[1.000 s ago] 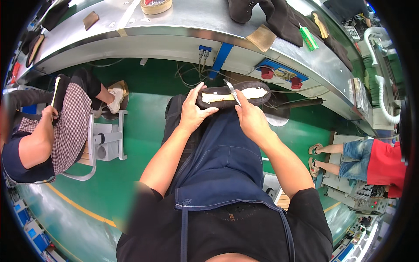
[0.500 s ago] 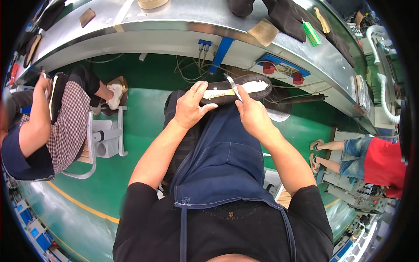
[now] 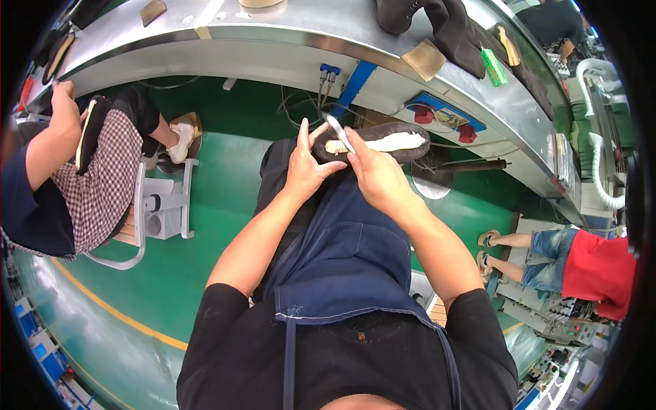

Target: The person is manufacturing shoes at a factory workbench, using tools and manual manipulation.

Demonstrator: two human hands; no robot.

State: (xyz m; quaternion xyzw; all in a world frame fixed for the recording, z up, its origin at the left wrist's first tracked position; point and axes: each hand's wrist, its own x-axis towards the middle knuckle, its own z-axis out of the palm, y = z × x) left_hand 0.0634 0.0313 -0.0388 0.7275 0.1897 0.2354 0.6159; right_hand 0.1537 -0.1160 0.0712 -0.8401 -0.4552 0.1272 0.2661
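A dark shoe (image 3: 410, 141) lies sole-up across my lap, its underside a long cream strip framed by dark material. My left hand (image 3: 305, 164) grips the shoe's left end, thumb along the near side and a finger raised at the far side. In my right hand (image 3: 374, 171) is a slim silver hand tool (image 3: 337, 130). Its shaft crosses the sole near the left end, and its tip extends past the far edge. I cannot make out its exact kind. The fingers of my right hand partly cover the middle of the shoe.
Ahead runs a metal workbench (image 3: 301, 24) with dark boots (image 3: 437, 34), a tan pad (image 3: 424, 60) and a green packet (image 3: 493, 67). Below it are red sockets (image 3: 424, 113) and loose cables. A co-worker (image 3: 102, 164) sits at left; another person (image 3: 594, 273) is at right.
The silver tool and my right hand have shifted left along the sole. My left hand has adjusted round the shoe's end. The co-worker's arm at left has moved up.
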